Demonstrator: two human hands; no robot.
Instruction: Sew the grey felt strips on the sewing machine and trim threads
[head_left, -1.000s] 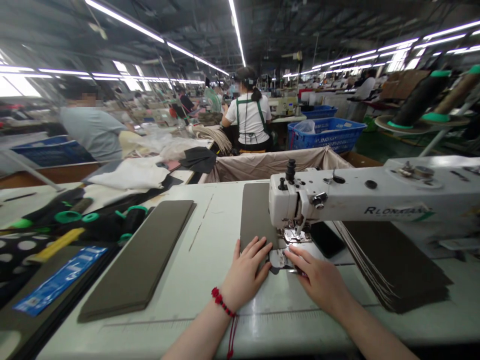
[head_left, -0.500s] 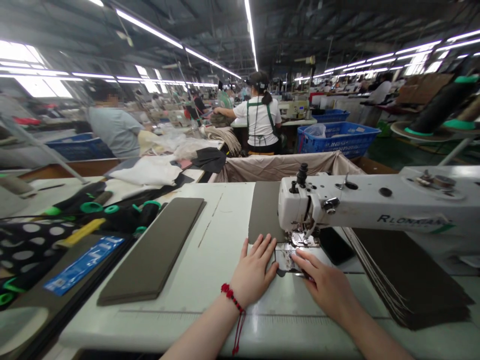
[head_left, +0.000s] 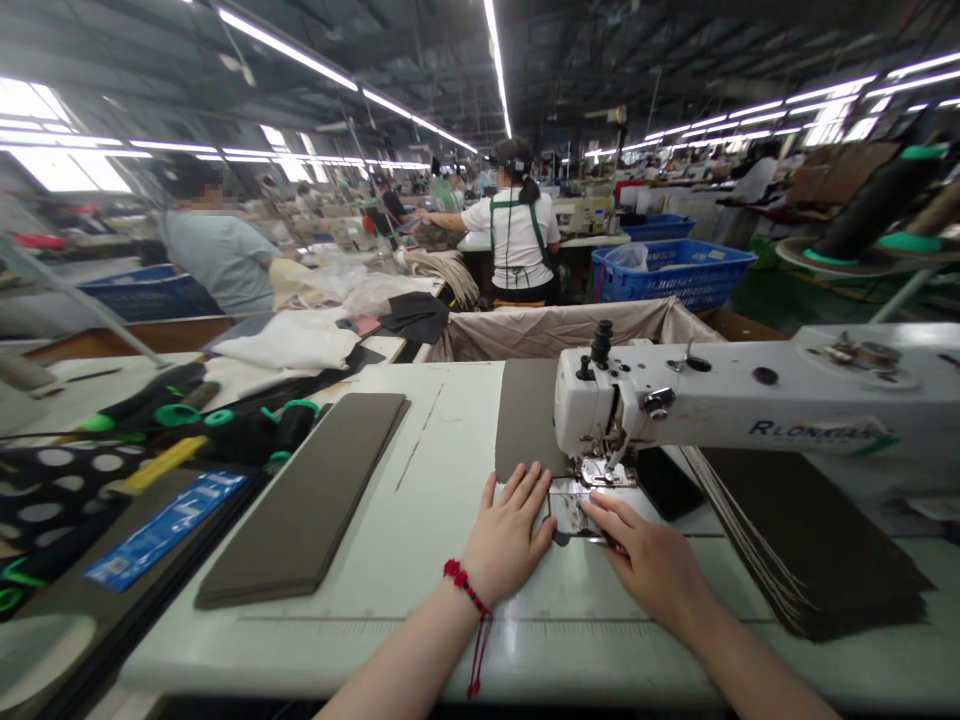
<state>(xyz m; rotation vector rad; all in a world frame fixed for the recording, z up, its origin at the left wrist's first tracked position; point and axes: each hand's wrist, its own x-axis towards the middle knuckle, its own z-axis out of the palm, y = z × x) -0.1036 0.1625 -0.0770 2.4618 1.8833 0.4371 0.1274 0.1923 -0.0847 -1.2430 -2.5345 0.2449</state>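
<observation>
My left hand (head_left: 510, 540) lies flat with fingers spread on the pale tabletop, its fingertips at the near edge of an olive-grey panel (head_left: 523, 415). That panel runs along the left side of the sewing machine (head_left: 592, 405). My right hand (head_left: 649, 560) is at the metal plate (head_left: 571, 508) in front of the needle area, index finger reaching onto it. Its other fingers are curled together at the plate's edge; whether they hold anything is hidden. Around the needle and presser foot (head_left: 609, 470), details are too small to make out.
A stack of olive-grey panels (head_left: 315, 500) lies on the left, and a darker stack (head_left: 817, 540) on the right. Beside the needle rests a black phone-like slab (head_left: 667, 483). Thread spools (head_left: 292, 425) and a blue packet (head_left: 169, 525) sit far left. Co-workers (head_left: 517, 225) sit beyond a cloth-lined bin (head_left: 555, 335).
The view has shifted slightly, so the scene sits a little further left and higher. Both hands stay in nearly the same place on the table and plate.
</observation>
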